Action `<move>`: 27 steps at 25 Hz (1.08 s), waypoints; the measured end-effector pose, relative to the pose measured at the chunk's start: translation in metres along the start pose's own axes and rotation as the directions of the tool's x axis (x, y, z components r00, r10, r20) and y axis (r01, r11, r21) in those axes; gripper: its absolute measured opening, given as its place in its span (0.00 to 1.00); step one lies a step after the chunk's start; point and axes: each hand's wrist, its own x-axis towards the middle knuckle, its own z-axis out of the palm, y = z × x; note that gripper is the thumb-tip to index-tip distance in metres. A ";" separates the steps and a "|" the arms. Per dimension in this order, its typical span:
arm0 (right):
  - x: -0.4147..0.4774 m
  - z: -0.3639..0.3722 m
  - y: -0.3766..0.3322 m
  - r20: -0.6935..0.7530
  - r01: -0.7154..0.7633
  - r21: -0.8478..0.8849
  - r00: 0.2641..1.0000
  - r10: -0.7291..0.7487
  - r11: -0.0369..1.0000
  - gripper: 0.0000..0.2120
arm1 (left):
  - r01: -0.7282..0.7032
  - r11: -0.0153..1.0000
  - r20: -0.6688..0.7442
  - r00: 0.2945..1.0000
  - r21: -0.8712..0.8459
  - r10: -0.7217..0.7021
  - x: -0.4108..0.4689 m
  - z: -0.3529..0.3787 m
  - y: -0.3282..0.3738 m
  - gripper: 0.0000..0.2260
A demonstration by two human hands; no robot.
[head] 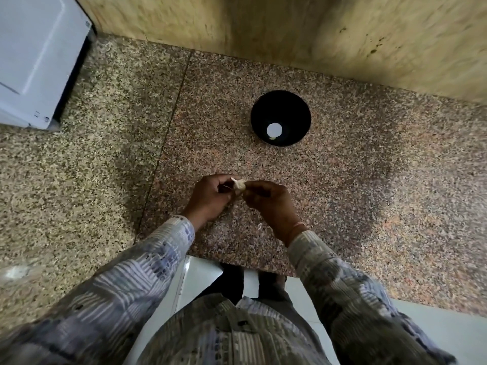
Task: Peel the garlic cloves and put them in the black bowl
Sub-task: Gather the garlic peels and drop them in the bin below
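Fingers (pixel 257 187) of both hands curled, pinching clove (pixel 238 186) between them: left hand (pixel 210 197) on its left side, right hand (pixel 268 204) on its right. Clove's long axis tilted, pointed tip up-left (how much skin remains, cannot tell). Held above worktop (pixel 369 180). Bowl (pixel 290 111) ahead, slightly right, well apart; right hand nearer for drop.
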 end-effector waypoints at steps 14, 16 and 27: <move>0.015 0.044 -0.002 0.207 0.322 -0.651 0.947 -0.247 0.688 0.13 | 0.127 0.976 -0.359 0.931 0.175 -0.057 -0.003 -0.037 -0.018 0.13; 0.019 0.056 -0.001 0.247 0.354 -0.699 0.935 -0.254 0.622 0.13 | 0.117 0.972 -0.363 0.931 0.202 -0.037 -0.003 -0.038 -0.024 0.11; 0.001 0.005 0.017 -0.030 0.167 -0.598 0.973 -0.230 0.784 0.03 | -0.158 0.938 -0.217 0.948 0.307 0.231 -0.033 -0.009 0.011 0.10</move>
